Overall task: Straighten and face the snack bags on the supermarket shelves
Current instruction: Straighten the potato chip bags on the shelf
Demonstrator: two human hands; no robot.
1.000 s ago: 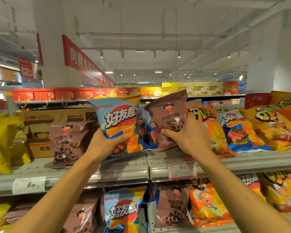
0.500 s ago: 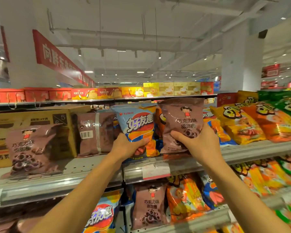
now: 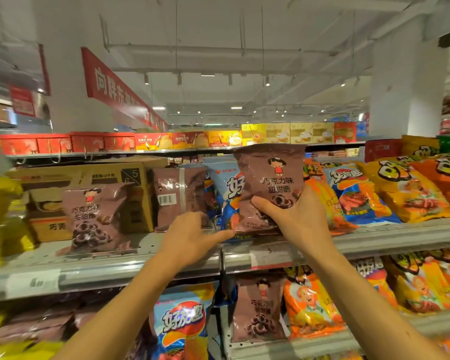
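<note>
My right hand (image 3: 300,220) grips a brown chocolate-ring snack bag (image 3: 270,178) by its lower half, upright and label-forward, just above the top shelf's (image 3: 390,241) front edge. Behind it a blue chip bag (image 3: 222,185) stands on the shelf, partly hidden. My left hand (image 3: 190,236) holds nothing and hovers low in front of the shelf, one finger reaching toward the blue bag's bottom. Left of the blue bag, another brown bag (image 3: 179,196) stands back-to-front with its barcode showing. A third brown bag (image 3: 96,216) leans back further left.
A cardboard box (image 3: 89,178) sits behind the leaning bag, with yellow bags (image 3: 0,216) at far left. Orange, blue (image 3: 359,196) and yellow bags fill the shelf to the right. The lower shelf (image 3: 283,348) holds blue, brown and orange bags.
My left hand has let go of the blue chip bag, which now stands on the shelf, and has dropped lower. The brown bag in my right hand has moved in front of the blue one.
</note>
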